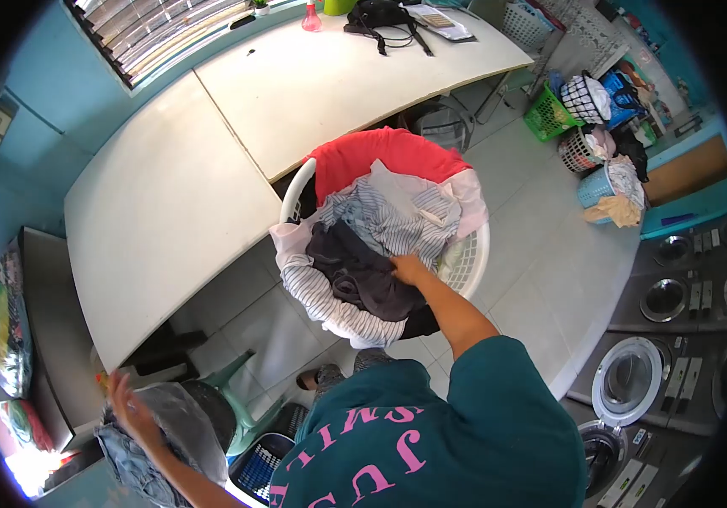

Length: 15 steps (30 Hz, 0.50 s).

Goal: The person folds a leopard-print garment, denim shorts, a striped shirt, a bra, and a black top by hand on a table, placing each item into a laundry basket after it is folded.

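Note:
A white laundry basket [475,264] heaped with clothes stands in front of my body. My right hand [408,269] is closed on the edge of a dark grey garment [355,269] lying on top of the heap. Around it are a blue-and-white striped garment [363,212], a red cloth [406,152] over the far rim and a striped white cloth [321,292] over the near left rim. Out to the lower left, my left hand [131,411] is raised with fingers apart, holding nothing. Beneath and beside it are blue denim [131,461] and a clear plastic bag [181,415].
White tables [160,220] run along the left and far side, bearing a black bag [380,19]. Filled laundry baskets [550,114] line the far right wall. Front-loading washing machines [668,339], one with its door [628,381] open, stand at right. A green chair [232,372] is lower left.

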Motion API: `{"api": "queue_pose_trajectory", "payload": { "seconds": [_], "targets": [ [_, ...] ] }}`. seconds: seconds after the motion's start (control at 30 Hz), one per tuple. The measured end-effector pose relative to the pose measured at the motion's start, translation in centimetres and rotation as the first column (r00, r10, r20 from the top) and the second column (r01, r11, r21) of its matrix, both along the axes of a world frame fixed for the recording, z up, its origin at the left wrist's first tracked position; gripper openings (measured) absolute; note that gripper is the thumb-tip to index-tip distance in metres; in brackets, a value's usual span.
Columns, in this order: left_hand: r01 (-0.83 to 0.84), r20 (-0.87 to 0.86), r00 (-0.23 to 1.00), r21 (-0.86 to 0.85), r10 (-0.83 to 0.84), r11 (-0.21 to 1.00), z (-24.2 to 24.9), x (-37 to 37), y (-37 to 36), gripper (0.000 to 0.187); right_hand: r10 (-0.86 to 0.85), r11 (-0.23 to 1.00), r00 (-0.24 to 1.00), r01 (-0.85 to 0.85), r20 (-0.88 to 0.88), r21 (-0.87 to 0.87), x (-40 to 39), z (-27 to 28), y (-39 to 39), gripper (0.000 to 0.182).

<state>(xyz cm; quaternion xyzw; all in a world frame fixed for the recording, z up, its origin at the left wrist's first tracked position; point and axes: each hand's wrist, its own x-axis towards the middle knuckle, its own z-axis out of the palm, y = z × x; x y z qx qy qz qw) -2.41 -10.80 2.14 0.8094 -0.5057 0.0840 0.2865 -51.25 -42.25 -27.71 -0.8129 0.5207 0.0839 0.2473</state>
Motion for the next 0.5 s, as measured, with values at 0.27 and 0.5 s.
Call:
{"api": "queue_pose_trajectory", "payload": {
  "seconds": [0.27,0.5],
  "targets": [
    [0.128,-0.267,0.960,0.159,-0.083,0.979,-1.5,-13.6,-6.8,0.024,0.123,0.988,0.973,-0.138,-0.196,-0.062,-0.7,1.8,-1.4,0.038],
    [0.149,-0.391,0.919,0.240,-0.045,0.959,-4.3,-17.0,-5.7,0.022,-0.100,0.954,0.994,0.082,0.046,0.289,-3.7,1.2,-2.1,0.051]
  ]
}}
